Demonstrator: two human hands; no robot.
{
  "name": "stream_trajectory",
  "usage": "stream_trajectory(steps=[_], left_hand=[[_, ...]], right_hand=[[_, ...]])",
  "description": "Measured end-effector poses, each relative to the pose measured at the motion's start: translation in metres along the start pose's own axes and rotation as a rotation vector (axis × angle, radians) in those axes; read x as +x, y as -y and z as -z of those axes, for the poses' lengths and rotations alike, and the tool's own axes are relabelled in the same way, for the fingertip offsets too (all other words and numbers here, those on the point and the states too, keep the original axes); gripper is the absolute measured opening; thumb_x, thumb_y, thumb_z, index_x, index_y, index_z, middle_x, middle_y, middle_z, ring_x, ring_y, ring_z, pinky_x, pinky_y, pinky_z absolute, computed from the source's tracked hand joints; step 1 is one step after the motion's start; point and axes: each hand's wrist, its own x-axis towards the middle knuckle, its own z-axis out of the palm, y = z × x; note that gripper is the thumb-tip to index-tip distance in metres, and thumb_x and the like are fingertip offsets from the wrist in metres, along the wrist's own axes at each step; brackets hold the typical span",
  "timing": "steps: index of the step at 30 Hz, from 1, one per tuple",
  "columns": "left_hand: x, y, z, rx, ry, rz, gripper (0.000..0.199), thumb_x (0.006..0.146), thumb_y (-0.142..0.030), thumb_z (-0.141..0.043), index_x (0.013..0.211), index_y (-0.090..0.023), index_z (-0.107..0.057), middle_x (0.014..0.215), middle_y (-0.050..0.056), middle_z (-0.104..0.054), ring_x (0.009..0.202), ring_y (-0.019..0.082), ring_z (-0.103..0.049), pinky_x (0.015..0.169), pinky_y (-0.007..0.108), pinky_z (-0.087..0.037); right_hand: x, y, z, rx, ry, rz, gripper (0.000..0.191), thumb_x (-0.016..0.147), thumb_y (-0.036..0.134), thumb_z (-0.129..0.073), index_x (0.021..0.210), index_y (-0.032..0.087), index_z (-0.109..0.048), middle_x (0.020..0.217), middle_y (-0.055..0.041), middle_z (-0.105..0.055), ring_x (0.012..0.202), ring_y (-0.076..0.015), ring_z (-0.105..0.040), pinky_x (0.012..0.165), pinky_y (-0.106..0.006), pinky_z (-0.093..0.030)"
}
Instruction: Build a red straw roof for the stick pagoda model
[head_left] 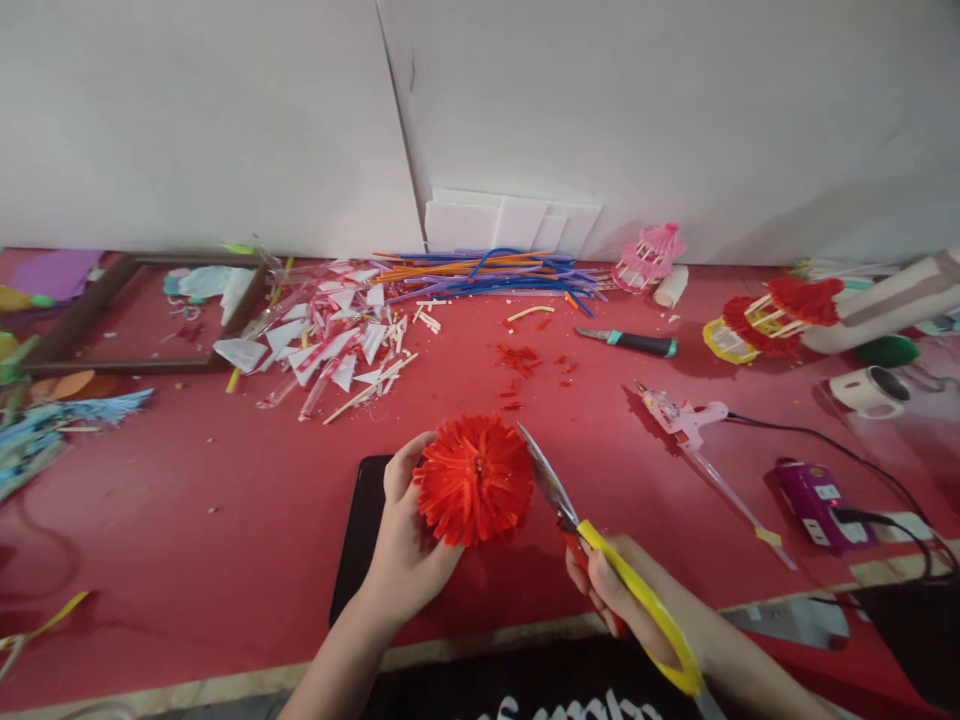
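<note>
In the head view my left hand (409, 530) is closed around a round red fuzzy piece (474, 482), made of many strips fanning out from its centre. The top of this piece faces me, and its underside is hidden. My right hand (611, 590) grips a pair of scissors (637, 590) with yellow and red handles. The blades (551, 475) point up and left, with the tip at the right edge of the red piece. Small red clippings (519, 360) lie on the red table (247, 540) beyond it. A black flat object (360, 530) lies partly under my left forearm.
A hot glue gun (686, 420), a purple power outlet block (821, 505), a cutter knife (630, 342) and a white mug (870, 392) stand or lie right. Fuzzy sticks (487, 275) and white-pink scraps (330, 340) lie at the back. A brown frame (112, 365) is left.
</note>
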Motion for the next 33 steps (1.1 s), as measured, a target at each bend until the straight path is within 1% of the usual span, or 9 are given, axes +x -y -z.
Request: stream_trajectory(steps=[3,6,8,10,13,15,20,27,33], left_hand=[[-0.001,0.000,-0.001,0.001,-0.009,0.001,0.030,0.088,-0.023,-0.062,0.117,-0.027,-0.064,0.144,0.013,-0.045,0.134,0.034,-0.050,0.109,0.059,-0.049],[-0.002,0.001,-0.002,0.018,-0.022,0.001,0.027,0.088,-0.025,-0.062,0.114,-0.026,-0.066,0.143,0.014,-0.047,0.133,0.035,-0.050,0.107,0.059,-0.050],[-0.002,0.000,-0.002,0.016,-0.032,0.003,0.027,0.087,-0.026,-0.064,0.113,-0.026,-0.066,0.141,0.014,-0.048,0.131,0.035,-0.052,0.105,0.057,-0.052],[-0.001,-0.002,-0.003,-0.002,-0.043,0.008,0.027,0.087,-0.025,-0.064,0.113,-0.026,-0.066,0.138,0.013,-0.049,0.127,0.033,-0.056,0.103,0.053,-0.056],[0.001,-0.005,-0.003,-0.034,-0.052,0.009,0.024,0.087,-0.023,-0.064,0.111,-0.025,-0.065,0.134,0.012,-0.049,0.122,0.029,-0.059,0.099,0.047,-0.059],[0.003,-0.006,-0.003,-0.042,-0.048,0.000,0.024,0.087,-0.023,-0.064,0.111,-0.025,-0.064,0.133,0.011,-0.049,0.122,0.028,-0.060,0.099,0.046,-0.059],[0.003,-0.007,-0.002,-0.035,-0.043,-0.008,0.026,0.087,-0.021,-0.064,0.113,-0.025,-0.064,0.134,0.012,-0.050,0.123,0.029,-0.059,0.100,0.046,-0.058],[0.001,-0.005,-0.003,-0.033,-0.058,-0.011,0.027,0.087,-0.021,-0.064,0.113,-0.023,-0.064,0.133,0.013,-0.049,0.122,0.029,-0.059,0.099,0.046,-0.058],[0.000,-0.005,-0.002,-0.030,-0.048,-0.012,0.020,0.086,-0.023,-0.065,0.106,-0.023,-0.066,0.133,0.013,-0.051,0.124,0.029,-0.058,0.100,0.047,-0.057]], right_hand=[[0.001,0.008,0.003,-0.044,0.011,0.008,0.073,0.086,0.091,-0.024,0.072,0.022,-0.042,0.059,0.0061,-0.031,0.051,-0.0081,-0.028,0.047,-0.023,-0.025],[0.001,0.016,0.006,-0.073,0.031,0.010,0.072,0.087,0.090,-0.026,0.073,0.021,-0.045,0.060,0.0057,-0.033,0.052,-0.0086,-0.029,0.049,-0.024,-0.027],[0.000,0.021,0.008,-0.081,0.038,0.018,0.072,0.087,0.090,-0.027,0.074,0.021,-0.046,0.062,0.0050,-0.035,0.054,-0.0091,-0.030,0.050,-0.024,-0.028],[-0.001,0.023,0.008,-0.087,0.042,0.027,0.071,0.087,0.089,-0.027,0.074,0.022,-0.045,0.063,0.0046,-0.036,0.056,-0.0097,-0.032,0.051,-0.024,-0.028],[-0.002,0.022,0.007,-0.099,0.032,0.026,0.068,0.091,0.086,-0.025,0.074,0.022,-0.042,0.062,0.0047,-0.036,0.055,-0.0096,-0.032,0.051,-0.025,-0.027],[-0.002,0.019,0.006,-0.112,0.027,0.022,0.067,0.092,0.084,-0.023,0.073,0.022,-0.039,0.060,0.0052,-0.034,0.054,-0.0092,-0.031,0.051,-0.025,-0.024],[0.000,0.016,0.005,-0.142,0.024,0.015,0.068,0.091,0.086,-0.019,0.069,0.023,-0.034,0.057,0.0060,-0.029,0.051,-0.0084,-0.027,0.049,-0.026,-0.020],[-0.001,0.021,0.007,-0.159,0.035,0.041,0.070,0.094,0.083,-0.022,0.061,0.022,-0.034,0.053,0.0052,-0.031,0.050,-0.0078,-0.026,0.049,-0.027,-0.017],[0.000,0.016,0.004,-0.130,-0.005,0.016,0.072,0.090,0.087,-0.024,0.060,0.022,-0.033,0.050,0.0050,-0.028,0.049,-0.0077,-0.025,0.047,-0.027,-0.011]])
